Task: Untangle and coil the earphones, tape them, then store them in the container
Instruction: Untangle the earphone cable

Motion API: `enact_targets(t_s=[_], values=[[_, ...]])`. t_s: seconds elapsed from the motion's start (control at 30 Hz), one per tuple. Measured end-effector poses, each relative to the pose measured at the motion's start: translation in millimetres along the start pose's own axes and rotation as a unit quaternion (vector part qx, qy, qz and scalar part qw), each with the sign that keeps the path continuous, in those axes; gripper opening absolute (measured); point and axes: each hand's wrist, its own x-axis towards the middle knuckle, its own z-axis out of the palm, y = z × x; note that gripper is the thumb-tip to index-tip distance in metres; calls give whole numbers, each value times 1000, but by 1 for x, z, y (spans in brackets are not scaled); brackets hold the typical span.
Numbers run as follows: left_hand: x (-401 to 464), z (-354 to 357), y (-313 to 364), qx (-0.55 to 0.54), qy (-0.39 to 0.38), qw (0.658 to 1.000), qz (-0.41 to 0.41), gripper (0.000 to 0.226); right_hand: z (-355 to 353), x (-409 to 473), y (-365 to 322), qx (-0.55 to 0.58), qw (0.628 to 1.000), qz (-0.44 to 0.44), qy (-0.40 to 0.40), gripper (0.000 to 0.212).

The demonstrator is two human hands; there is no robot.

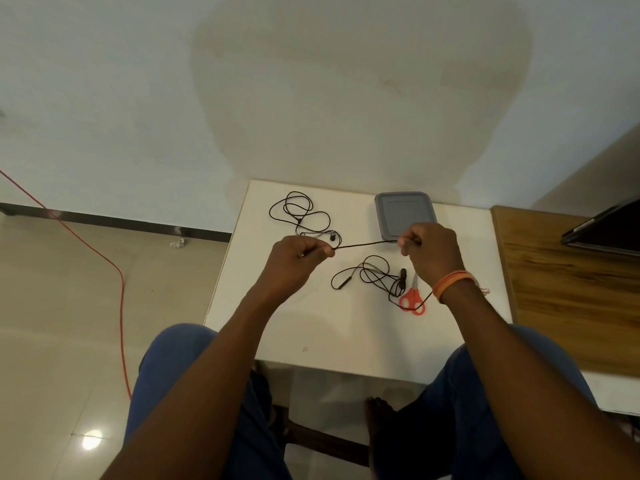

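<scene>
A black earphone cable is stretched taut between my two hands above the small white table. My left hand pinches one end of that stretch, my right hand the other. The rest of this cable lies in a loose tangle on the table under my right hand. A second black earphone set lies in loops at the table's far left. A grey lidded container sits at the far edge, just behind my right hand.
Red-handled scissors lie by my right wrist, with cable over them. A wooden tabletop adjoins on the right, with a dark laptop on it. An orange cord runs across the floor at left.
</scene>
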Motion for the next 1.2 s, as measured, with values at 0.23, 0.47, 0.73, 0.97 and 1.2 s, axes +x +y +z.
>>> enact_targets(t_s=[0.23, 0.47, 0.73, 0.97, 1.2], values=[[-4, 2, 8, -70, 3, 997, -25, 17, 8, -7, -7, 24, 994, -7, -109, 26], [-8, 11, 14, -75, -33, 997, 7, 16, 25, -31, -47, 214, 952, -75, -206, 17], [-4, -4, 12, -122, -22, 991, -48, 15, -19, -13, -35, 284, 948, 40, -140, 19], [-11, -3, 21, -134, -27, 989, -53, 19, -12, -19, -39, 257, 949, -8, -181, 14], [-5, -8, 14, -136, -30, 988, -71, 18, -11, -4, -22, 417, 891, 156, -93, 18]])
